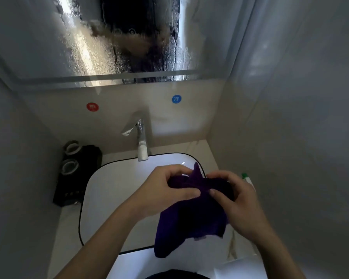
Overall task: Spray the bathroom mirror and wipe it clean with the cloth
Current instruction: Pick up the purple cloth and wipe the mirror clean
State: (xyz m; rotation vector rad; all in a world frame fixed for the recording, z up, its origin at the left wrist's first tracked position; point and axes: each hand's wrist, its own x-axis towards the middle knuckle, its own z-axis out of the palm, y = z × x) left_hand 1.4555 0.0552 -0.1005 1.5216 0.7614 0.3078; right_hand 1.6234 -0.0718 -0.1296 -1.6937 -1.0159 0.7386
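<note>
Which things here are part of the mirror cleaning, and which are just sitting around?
Part of the job: wet streaked wall mirror; dark purple cloth, held by left hand and right hand; green-capped white spray bottle.

Lying about: chrome tap; white basin; black holder.

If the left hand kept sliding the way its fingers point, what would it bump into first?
Probably the right hand. The left hand points rightward across the purple cloth both hands grip, and the thumbs nearly meet already. Depth is hard to judge.

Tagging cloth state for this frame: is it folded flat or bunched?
Bunched. The purple cloth is gathered between both hands, left hand and right hand, over the sink, with its lower part hanging loose and crumpled.
</note>
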